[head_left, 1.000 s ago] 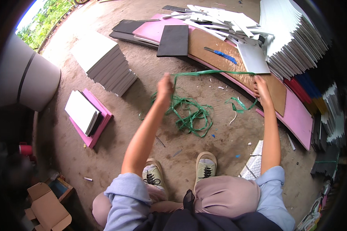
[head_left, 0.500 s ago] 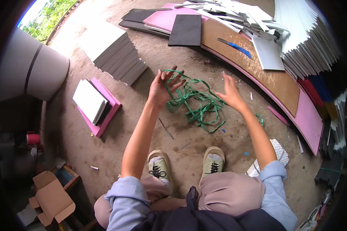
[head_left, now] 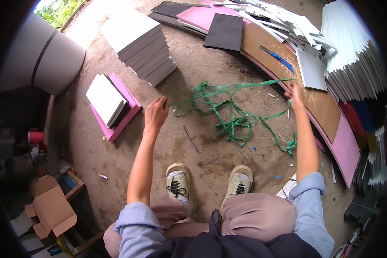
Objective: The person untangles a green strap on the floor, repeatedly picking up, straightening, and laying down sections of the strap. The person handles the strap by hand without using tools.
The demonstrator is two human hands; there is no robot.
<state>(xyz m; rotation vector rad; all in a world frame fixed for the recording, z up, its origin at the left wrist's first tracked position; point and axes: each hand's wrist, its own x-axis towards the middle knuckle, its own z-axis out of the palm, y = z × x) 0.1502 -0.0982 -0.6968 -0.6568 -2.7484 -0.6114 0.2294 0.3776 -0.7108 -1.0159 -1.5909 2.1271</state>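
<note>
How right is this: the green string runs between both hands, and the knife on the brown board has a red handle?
Not quite: in the head view, the knife has a blue handle, not a red one. It lies on the brown board, and the green string runs between the left hand and the right hand.

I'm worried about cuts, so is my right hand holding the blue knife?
No, the blue knife lies on the brown board, apart from the right hand.

The left hand point(head_left: 157, 112) and right hand point(head_left: 294, 94) hold green ribbon point(head_left: 228, 88) between them; a white board stack point(head_left: 144, 45) stands far left.
</note>
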